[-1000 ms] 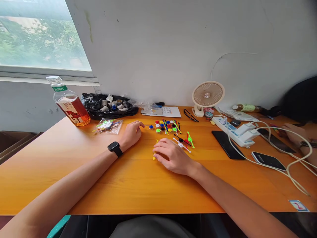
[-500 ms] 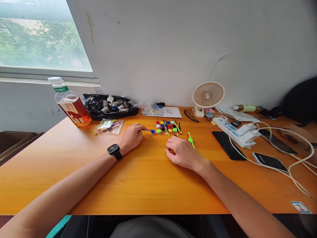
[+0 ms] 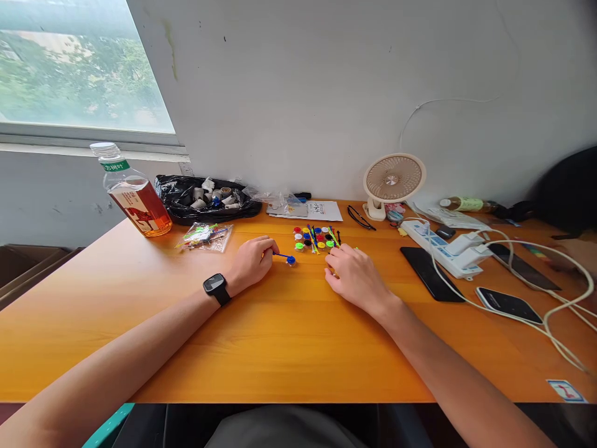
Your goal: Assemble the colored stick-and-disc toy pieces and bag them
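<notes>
Closed at the tips, my left hand (image 3: 255,260) pinches the shaft of a blue arrow spinner (image 3: 291,260), whose round blue centre with a clear base sits just right of the fingertips over the wood. My right hand (image 3: 353,272) is bent over at the near right edge of the small parts, palm down with fingers curled; what lies beneath them is hidden. Behind and between the hands, coloured round pieces (image 3: 299,247) stand in rows. Several coloured plastic arrows (image 3: 313,239) lie across them.
A clear bag of parts (image 3: 205,238), a tea bottle (image 3: 140,205) and a black plastic bag (image 3: 172,202) stand left. Rightward are a fan (image 3: 394,178), a black tablet-like slab (image 3: 431,274), a power strip (image 3: 461,266), a phone (image 3: 508,305) and cables. Another person's hand shows far right.
My left hand has drawn the blue spinner slightly right and toward me, away from the rows. My right hand has shifted right, over where the green arrow spinner lay.
</notes>
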`<act>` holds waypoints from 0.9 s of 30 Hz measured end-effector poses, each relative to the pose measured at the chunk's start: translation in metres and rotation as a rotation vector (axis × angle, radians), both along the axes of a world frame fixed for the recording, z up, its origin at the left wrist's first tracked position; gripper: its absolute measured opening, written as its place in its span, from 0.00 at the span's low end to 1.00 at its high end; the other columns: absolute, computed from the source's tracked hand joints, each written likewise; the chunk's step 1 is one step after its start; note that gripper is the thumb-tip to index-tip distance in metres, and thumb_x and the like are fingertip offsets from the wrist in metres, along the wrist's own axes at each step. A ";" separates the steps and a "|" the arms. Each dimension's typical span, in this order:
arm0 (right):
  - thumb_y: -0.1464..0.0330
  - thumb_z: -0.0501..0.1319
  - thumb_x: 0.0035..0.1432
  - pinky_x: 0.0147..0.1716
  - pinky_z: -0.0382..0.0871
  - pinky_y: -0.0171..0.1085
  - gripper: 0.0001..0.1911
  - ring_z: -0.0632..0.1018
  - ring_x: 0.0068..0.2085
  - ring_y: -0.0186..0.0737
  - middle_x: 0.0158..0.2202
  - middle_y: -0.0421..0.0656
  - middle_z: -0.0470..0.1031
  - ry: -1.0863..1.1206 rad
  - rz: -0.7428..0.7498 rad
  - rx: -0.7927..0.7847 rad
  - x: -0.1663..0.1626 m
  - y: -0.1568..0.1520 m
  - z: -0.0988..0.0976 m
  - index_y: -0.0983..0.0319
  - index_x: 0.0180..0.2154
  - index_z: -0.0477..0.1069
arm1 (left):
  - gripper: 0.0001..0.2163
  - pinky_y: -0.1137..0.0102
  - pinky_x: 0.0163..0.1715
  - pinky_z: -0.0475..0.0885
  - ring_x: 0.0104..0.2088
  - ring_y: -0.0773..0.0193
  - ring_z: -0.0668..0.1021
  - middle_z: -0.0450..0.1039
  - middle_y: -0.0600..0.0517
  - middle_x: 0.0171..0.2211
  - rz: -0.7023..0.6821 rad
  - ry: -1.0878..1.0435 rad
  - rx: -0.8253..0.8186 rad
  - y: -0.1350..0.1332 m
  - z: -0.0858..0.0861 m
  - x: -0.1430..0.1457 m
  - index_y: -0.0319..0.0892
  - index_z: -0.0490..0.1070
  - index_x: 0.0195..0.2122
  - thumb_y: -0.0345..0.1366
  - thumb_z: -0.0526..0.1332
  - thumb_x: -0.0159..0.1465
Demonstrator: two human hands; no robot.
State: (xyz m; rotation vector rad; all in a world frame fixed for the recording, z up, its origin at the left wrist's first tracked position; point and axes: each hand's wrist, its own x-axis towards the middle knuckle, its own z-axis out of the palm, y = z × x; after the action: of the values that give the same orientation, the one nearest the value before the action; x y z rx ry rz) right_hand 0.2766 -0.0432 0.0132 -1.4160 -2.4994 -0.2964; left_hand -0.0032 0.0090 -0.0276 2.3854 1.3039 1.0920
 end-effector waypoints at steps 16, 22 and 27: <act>0.76 0.63 0.65 0.38 0.72 0.39 0.19 0.79 0.36 0.40 0.41 0.45 0.79 0.620 0.119 -0.333 -0.032 -0.010 -0.035 0.60 0.56 0.72 | 0.08 0.67 0.41 0.74 0.38 0.60 0.80 0.80 0.49 0.38 -0.330 -0.006 -0.053 -0.025 0.010 0.018 0.44 0.76 0.39 0.27 0.60 0.61; 0.75 0.64 0.63 0.36 0.74 0.39 0.22 0.78 0.32 0.38 0.40 0.42 0.78 0.684 0.106 -0.378 -0.031 -0.009 -0.037 0.59 0.58 0.71 | 0.07 0.70 0.39 0.72 0.38 0.63 0.79 0.80 0.49 0.38 -0.361 -0.085 -0.051 -0.020 0.010 0.014 0.41 0.76 0.39 0.26 0.60 0.64; 0.74 0.65 0.65 0.39 0.78 0.39 0.22 0.82 0.37 0.40 0.43 0.44 0.79 0.812 0.131 -0.457 -0.034 -0.010 -0.036 0.58 0.59 0.70 | 0.06 0.72 0.32 0.67 0.32 0.67 0.75 0.80 0.50 0.36 -0.367 -0.116 -0.094 -0.021 0.012 0.016 0.40 0.79 0.39 0.28 0.61 0.66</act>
State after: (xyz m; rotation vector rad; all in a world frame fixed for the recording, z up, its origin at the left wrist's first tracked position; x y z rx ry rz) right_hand 0.2428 -0.0531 -0.0229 -1.1595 -1.9931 0.7686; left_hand 0.0124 -0.0121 -0.0155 2.3283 0.8161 1.0162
